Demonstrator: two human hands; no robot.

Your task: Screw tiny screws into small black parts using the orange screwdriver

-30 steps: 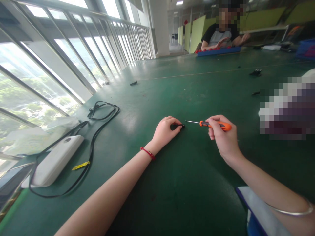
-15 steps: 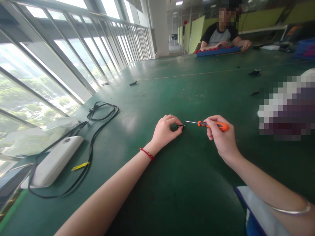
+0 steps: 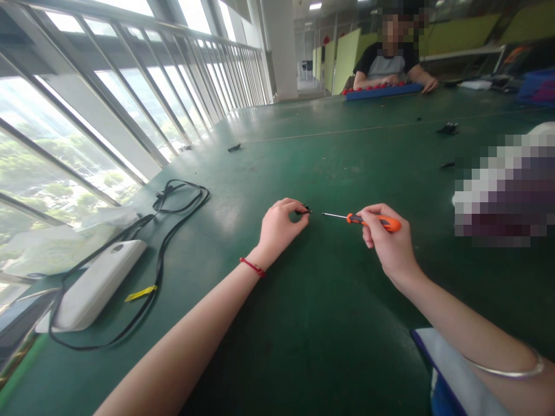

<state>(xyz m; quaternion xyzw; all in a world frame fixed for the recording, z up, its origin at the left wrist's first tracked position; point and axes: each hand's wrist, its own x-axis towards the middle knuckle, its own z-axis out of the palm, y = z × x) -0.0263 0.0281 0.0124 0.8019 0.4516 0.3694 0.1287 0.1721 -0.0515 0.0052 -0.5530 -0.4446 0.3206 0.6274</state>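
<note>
My left hand pinches a small black part between thumb and fingers, just over the green table. Most of that part is covered by the fingers, so its kind cannot be made out. My right hand is wrapped round the orange and black handle of a screwdriver. The thin metal shaft points left, toward the black part, and its tip is a short gap away from it.
On the left lie a white power strip and a looped black cable with a yellow tag. Small black pieces are scattered on the green table. Across it, a person sits behind a blue tray of red items.
My left hand has moved left and slightly away from me with the black part, widening the gap to the screwdriver tip. My right hand has barely shifted.
</note>
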